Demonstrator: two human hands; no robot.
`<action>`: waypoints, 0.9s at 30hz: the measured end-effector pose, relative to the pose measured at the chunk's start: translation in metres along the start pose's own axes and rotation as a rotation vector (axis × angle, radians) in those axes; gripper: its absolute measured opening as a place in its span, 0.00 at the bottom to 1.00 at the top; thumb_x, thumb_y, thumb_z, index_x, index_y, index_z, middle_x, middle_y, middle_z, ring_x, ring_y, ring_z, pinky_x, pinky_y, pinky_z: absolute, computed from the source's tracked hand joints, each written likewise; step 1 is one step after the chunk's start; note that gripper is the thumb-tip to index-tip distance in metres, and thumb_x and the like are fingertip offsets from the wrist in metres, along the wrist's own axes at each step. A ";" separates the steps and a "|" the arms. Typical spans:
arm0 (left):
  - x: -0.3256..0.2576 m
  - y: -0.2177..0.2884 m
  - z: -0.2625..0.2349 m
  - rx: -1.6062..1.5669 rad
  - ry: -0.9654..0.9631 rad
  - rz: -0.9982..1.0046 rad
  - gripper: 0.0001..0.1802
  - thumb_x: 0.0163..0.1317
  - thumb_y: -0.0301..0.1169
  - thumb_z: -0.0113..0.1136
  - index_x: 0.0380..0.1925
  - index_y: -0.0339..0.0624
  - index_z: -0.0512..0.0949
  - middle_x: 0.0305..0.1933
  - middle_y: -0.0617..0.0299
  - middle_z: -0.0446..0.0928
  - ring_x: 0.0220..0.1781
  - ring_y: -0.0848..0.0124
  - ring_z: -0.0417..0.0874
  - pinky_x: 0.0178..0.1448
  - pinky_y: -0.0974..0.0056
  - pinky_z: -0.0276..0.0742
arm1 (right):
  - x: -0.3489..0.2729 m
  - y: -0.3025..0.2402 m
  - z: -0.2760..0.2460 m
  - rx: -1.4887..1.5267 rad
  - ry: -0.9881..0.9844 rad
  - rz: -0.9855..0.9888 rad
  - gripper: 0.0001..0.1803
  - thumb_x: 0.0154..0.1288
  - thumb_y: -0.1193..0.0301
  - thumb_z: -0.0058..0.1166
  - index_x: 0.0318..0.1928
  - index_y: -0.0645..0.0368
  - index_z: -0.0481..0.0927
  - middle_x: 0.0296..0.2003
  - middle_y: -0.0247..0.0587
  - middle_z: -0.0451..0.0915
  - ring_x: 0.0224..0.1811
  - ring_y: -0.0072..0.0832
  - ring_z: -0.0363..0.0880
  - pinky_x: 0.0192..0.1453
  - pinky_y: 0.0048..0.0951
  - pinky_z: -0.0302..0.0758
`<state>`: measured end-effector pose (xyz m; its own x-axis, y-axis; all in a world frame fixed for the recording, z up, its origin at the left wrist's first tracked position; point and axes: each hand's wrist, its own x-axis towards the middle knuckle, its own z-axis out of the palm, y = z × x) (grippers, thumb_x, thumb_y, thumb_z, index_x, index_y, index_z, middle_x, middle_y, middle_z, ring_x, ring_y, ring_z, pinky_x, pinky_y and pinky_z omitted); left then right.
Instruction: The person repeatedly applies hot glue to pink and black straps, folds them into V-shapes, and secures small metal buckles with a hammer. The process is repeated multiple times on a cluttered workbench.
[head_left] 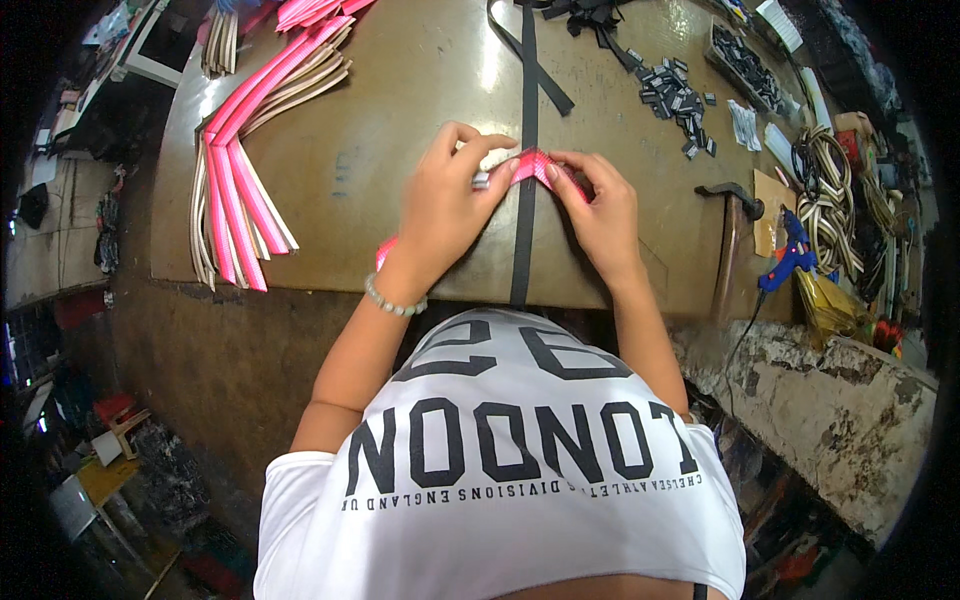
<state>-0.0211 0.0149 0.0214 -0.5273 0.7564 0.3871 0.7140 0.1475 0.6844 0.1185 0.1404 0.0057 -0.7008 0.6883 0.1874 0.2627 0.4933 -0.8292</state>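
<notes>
Mid-fold, looks like: left hand (445, 205) and right hand (600, 215) fingers pinched shut on a short pink woven strap piece (535, 165), over the long black webbing strip (526, 120) mid-bench (400, 120). Next probably needs a pressed, aligned crease.

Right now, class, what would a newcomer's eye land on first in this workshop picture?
First the two hands at the table's middle: the left hand and right hand pinch a folded pink strip over a long black strap. Next, the fan of pink and cream strips at the left, and a blue glue gun at the right edge.
</notes>
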 end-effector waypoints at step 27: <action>-0.084 0.005 -0.011 0.074 -0.228 0.308 0.13 0.46 0.36 0.75 0.34 0.56 0.87 0.41 0.74 0.82 0.33 0.72 0.76 0.35 0.68 0.76 | -0.006 0.003 0.013 -0.031 0.036 -0.117 0.09 0.65 0.75 0.56 0.44 0.64 0.82 0.38 0.50 0.79 0.43 0.47 0.77 0.50 0.40 0.73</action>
<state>0.0220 -0.0552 -0.0008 -0.1726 0.8934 0.4147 0.8587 -0.0698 0.5078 0.1151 0.1314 -0.0047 -0.7041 0.6430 0.3013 0.2013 0.5876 -0.7837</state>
